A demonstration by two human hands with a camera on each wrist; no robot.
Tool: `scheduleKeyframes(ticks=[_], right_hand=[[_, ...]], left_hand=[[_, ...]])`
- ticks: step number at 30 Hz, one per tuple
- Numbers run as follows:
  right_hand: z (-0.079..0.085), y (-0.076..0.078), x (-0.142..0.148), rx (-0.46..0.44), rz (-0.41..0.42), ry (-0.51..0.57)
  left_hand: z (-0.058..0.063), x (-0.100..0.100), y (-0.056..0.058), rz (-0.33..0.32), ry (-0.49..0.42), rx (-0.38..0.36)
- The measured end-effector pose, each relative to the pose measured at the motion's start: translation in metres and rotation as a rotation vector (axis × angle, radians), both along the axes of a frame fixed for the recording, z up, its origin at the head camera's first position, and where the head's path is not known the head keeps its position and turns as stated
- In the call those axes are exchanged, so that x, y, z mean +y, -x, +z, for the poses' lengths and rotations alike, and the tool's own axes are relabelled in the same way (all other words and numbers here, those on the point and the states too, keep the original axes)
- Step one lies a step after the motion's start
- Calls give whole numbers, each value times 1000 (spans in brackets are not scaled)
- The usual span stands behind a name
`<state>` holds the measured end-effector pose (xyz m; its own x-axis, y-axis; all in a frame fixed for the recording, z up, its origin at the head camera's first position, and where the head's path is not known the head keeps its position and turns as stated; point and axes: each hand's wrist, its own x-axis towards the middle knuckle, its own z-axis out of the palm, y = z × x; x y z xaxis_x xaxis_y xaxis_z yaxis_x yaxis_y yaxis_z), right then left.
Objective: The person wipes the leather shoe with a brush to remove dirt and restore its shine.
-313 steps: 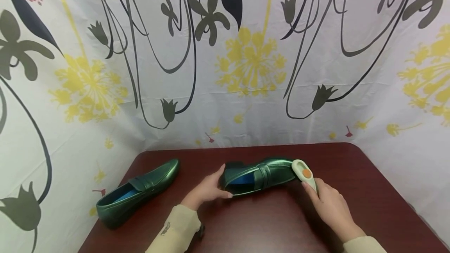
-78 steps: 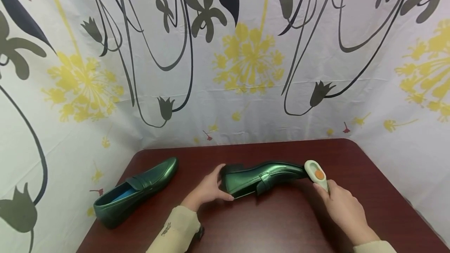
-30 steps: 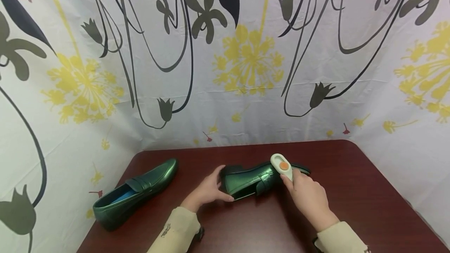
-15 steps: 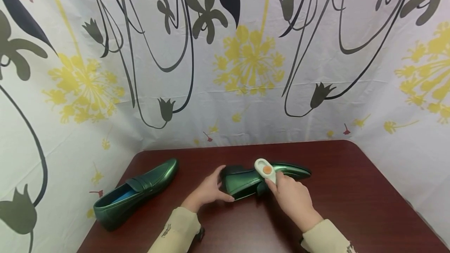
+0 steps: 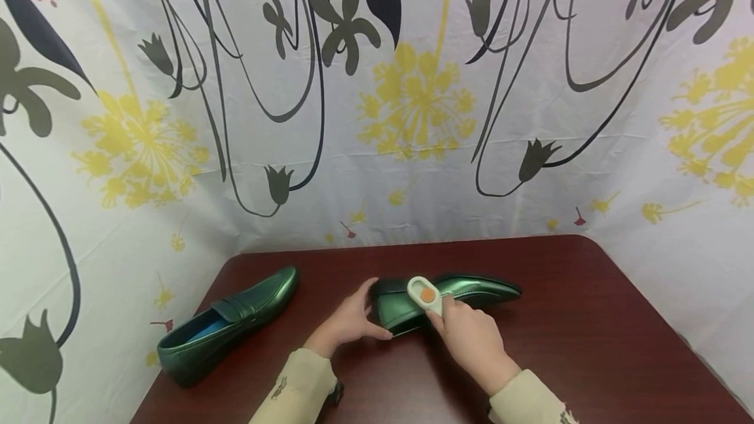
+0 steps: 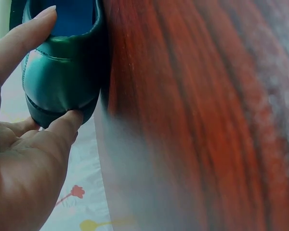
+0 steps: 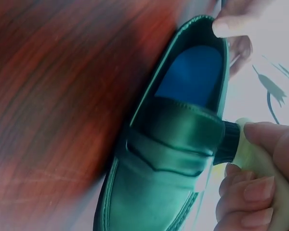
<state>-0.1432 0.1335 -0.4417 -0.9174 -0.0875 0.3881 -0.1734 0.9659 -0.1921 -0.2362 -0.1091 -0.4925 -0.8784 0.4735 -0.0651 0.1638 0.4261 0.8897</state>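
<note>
A metallic green loafer [image 5: 483, 290] is tipped onto its side at the middle of the table, toe to the right. Its heel [image 6: 62, 72] is gripped by my left hand [image 5: 350, 320], with the thumb at the opening's rim and fingers behind the heel. My right hand [image 5: 476, 343] holds a small pale green brush [image 5: 423, 292] with an orange button. In the right wrist view, the brush's dark bristles [image 7: 227, 143] meet the loafer's side beside the strap; a blue insole [image 7: 192, 74] shows inside.
A matching green loafer [image 5: 235, 313] lies at the table's left, opening up, toe pointing back right. The dark red wooden table [image 5: 601, 339] backs onto a white curtain [image 5: 412, 208] printed with flowers, which also hangs along both sides.
Since the earliest frame the loafer has been rolled further onto its side. The brush has since slid leftward along that side from the toe towards the heel. The left hand keeps its grip.
</note>
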Motion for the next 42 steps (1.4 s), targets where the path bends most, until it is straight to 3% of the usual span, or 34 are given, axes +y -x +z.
scheduleKeyframes(ticks=[10,19,30,42], right_hand=[[-8,2,-23,15,45,-25],[-11,2,-43,-25,72,-15],[-13,3,-63,9,114,-22],[-7,9,-55,3,54,-17]], left_hand=[[0,1,-1,4,-6,12],[-1,1,0,3,-22,20],[-3,-2,3,11,43,127],[-3,0,0,-14,-57,30]])
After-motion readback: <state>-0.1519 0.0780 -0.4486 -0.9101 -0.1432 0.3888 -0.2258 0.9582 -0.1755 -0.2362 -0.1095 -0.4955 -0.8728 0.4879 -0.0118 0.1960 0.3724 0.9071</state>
